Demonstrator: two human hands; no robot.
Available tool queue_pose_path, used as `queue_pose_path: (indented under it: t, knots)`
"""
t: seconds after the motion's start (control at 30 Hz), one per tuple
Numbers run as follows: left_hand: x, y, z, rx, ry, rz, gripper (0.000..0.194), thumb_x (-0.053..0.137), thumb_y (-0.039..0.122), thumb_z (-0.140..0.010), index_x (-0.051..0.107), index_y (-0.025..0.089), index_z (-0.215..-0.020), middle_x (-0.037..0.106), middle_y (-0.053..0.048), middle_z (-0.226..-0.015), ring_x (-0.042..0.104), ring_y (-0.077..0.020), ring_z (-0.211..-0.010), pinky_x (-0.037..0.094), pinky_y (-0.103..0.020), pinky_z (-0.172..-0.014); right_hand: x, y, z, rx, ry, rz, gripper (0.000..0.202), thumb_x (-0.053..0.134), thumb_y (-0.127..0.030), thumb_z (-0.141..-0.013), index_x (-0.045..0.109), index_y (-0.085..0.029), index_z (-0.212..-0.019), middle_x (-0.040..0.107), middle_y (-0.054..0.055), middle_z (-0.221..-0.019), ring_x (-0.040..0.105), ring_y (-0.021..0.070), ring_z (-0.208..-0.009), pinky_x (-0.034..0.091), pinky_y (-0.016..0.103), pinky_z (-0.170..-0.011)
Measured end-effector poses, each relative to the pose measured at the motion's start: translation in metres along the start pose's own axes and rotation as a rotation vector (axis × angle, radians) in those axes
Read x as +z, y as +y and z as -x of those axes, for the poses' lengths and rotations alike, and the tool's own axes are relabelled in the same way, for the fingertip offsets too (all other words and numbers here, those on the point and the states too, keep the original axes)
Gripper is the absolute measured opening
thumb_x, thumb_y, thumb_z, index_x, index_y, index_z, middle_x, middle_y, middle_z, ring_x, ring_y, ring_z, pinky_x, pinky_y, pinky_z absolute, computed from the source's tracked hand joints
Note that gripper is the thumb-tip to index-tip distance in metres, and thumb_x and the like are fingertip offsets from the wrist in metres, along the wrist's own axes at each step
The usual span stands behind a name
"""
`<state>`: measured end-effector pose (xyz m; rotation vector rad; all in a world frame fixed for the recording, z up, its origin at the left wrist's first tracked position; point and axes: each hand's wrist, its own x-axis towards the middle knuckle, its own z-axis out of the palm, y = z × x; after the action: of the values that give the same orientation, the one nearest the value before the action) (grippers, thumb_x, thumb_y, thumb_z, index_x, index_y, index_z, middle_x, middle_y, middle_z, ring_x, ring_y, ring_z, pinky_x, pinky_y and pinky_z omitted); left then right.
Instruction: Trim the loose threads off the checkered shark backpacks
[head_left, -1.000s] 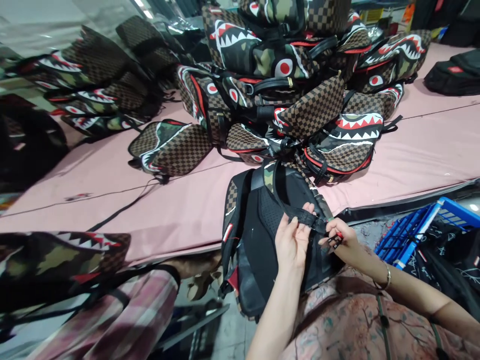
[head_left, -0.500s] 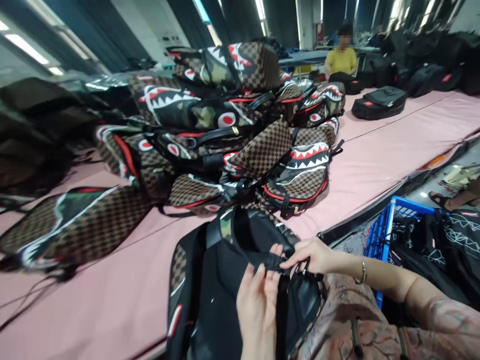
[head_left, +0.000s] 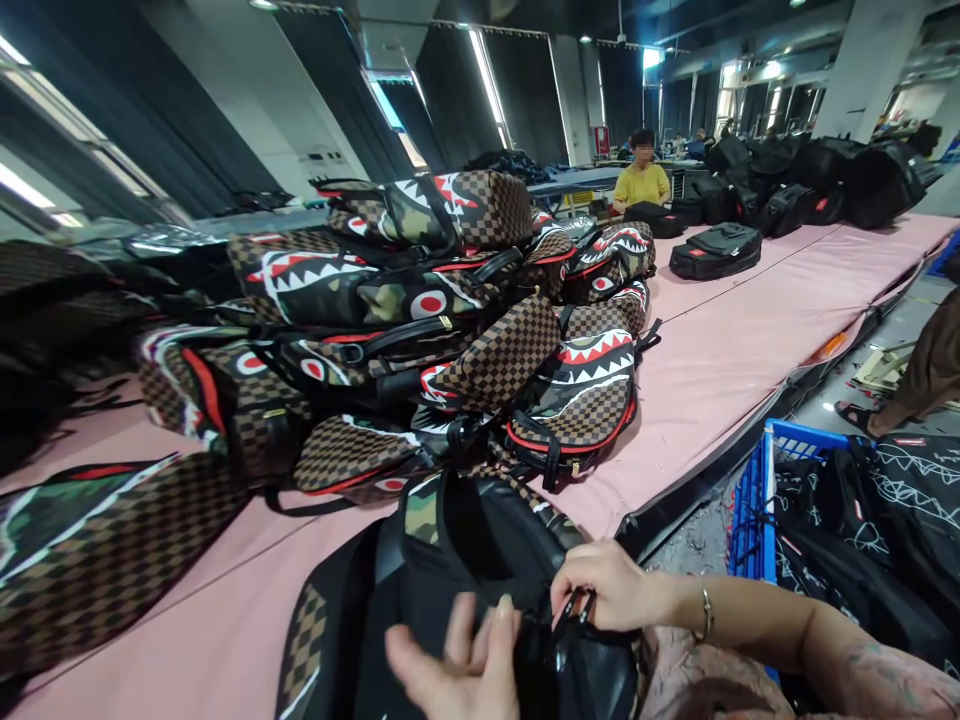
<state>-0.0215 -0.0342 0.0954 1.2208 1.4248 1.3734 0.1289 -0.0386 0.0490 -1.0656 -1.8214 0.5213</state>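
Observation:
A backpack (head_left: 360, 570) lies in front of me with its black padded back and straps facing up; brown check and camouflage show along its edges. Over its lower part is my left hand (head_left: 465, 670), fingers spread and somewhat blurred, with nothing in them. My right hand (head_left: 600, 590) is closed at the bag's right side. Black loops that look like the handles of small scissors (head_left: 576, 612) stick out between its fingers; the blades are hard to make out. Whether this hand also grips a strap is hidden.
Check-patterned shark-face backpacks (head_left: 450, 290) are heaped on the pink-covered table (head_left: 720, 350). A blue crate (head_left: 769, 500) of black bags stands at the right. A person in yellow (head_left: 642, 185) sits farther back near black bags (head_left: 716, 250).
My left hand has let go of the black strap and moved down and left, its fingers opening. My right hand has shifted slightly lower. The view has tilted upward.

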Motion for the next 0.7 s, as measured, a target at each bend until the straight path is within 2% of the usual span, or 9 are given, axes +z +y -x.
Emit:
queue_pose_path:
  t: [0.07, 0.1, 0.17, 0.23, 0.3, 0.4, 0.47, 0.6, 0.7]
  knots:
    - [-0.008, 0.005, -0.003, 0.327, 0.034, -0.217, 0.065, 0.067, 0.029, -0.069, 0.04, 0.029, -0.128, 0.039, -0.012, -0.135, 0.047, -0.0279, -0.115, 0.042, -0.045, -0.092, 0.005, -0.002, -0.002, 0.047, 0.02, -0.033, 0.007, 0.055, -0.017, -0.074, 0.06, -0.019, -0.07, 0.06, 0.0, -0.065, 0.055, 0.0115, -0.059, 0.043, 0.021, -0.056]
    - [-0.012, 0.006, -0.005, 0.451, -0.032, -0.31, 0.052, 0.065, 0.028, -0.071, 0.05, 0.027, -0.12, 0.038, -0.011, -0.136, 0.043, -0.0291, -0.118, 0.036, -0.047, -0.098, 0.007, -0.003, -0.002, 0.076, 0.051, -0.061, 0.006, 0.056, -0.017, -0.073, 0.059, -0.019, -0.069, 0.06, 0.0, -0.064, 0.055, 0.0114, -0.058, 0.043, 0.021, -0.056]
    - [-0.017, 0.007, -0.009, 0.609, -0.278, -0.462, 0.031, 0.059, 0.027, -0.075, 0.062, 0.028, -0.106, 0.049, -0.007, -0.129, 0.044, -0.0283, -0.115, 0.034, -0.047, -0.099, 0.009, -0.005, -0.003, 0.139, 0.137, -0.122, 0.004, 0.058, -0.017, -0.07, 0.059, -0.018, -0.067, 0.059, -0.001, -0.063, 0.054, 0.0114, -0.057, 0.042, 0.021, -0.054]
    - [-0.019, 0.002, -0.012, 0.703, -0.479, -0.57, 0.027, 0.057, 0.03, -0.076, 0.063, 0.03, -0.103, 0.057, -0.006, -0.117, 0.049, -0.0268, -0.106, 0.041, -0.044, -0.091, 0.01, -0.007, -0.003, 0.207, 0.224, -0.167, 0.003, 0.06, -0.018, -0.069, 0.06, -0.018, -0.066, 0.059, -0.001, -0.062, 0.053, 0.0114, -0.056, 0.041, 0.021, -0.053]
    - [-0.016, -0.008, -0.011, 0.692, -0.489, -0.58, 0.029, 0.063, 0.036, -0.071, 0.064, 0.028, -0.098, 0.058, -0.007, -0.111, 0.052, -0.0261, -0.1, 0.045, -0.041, -0.085, 0.01, -0.009, -0.003, 0.27, 0.287, -0.187, 0.005, 0.061, -0.019, -0.069, 0.06, -0.018, -0.065, 0.059, -0.001, -0.061, 0.053, 0.0114, -0.056, 0.04, 0.021, -0.052]
    - [-0.009, -0.022, -0.004, 0.601, -0.343, -0.529, 0.028, 0.063, 0.04, -0.07, 0.063, 0.024, -0.093, 0.056, -0.006, -0.102, 0.055, -0.0234, -0.094, 0.046, -0.039, -0.084, 0.008, -0.013, -0.006, 0.327, 0.368, -0.194, 0.005, 0.06, -0.017, -0.07, 0.06, -0.017, -0.064, 0.059, -0.001, -0.061, 0.053, 0.0112, -0.056, 0.04, 0.021, -0.053]
    - [-0.006, -0.027, 0.001, 0.531, -0.286, -0.481, 0.027, 0.061, 0.041, -0.072, 0.062, 0.023, -0.093, 0.054, -0.006, -0.099, 0.055, -0.0218, -0.092, 0.046, -0.037, -0.083, 0.007, -0.015, -0.009, 0.332, 0.402, -0.198, 0.005, 0.059, -0.016, -0.069, 0.06, -0.017, -0.064, 0.059, -0.001, -0.061, 0.052, 0.011, -0.055, 0.04, 0.022, -0.054]
    - [-0.004, -0.028, 0.005, 0.442, -0.257, -0.457, 0.027, 0.065, 0.043, -0.068, 0.064, 0.024, -0.087, 0.055, -0.005, -0.093, 0.055, -0.0222, -0.089, 0.047, -0.037, -0.079, 0.007, -0.017, -0.012, 0.365, 0.329, -0.262, 0.004, 0.061, -0.015, -0.065, 0.06, -0.017, -0.061, 0.059, -0.001, -0.06, 0.051, 0.0106, -0.055, 0.039, 0.022, -0.053]
    - [-0.001, -0.021, 0.008, 0.387, -0.287, -0.393, 0.02, 0.067, 0.038, -0.068, 0.064, 0.022, -0.08, 0.059, -0.005, -0.092, 0.057, -0.0209, -0.087, 0.048, -0.033, -0.075, 0.007, -0.018, -0.011, 0.51, 0.262, -0.45, 0.008, 0.063, -0.021, -0.063, 0.058, -0.017, -0.058, 0.057, -0.002, -0.056, 0.049, 0.0098, -0.052, 0.039, 0.021, -0.051]
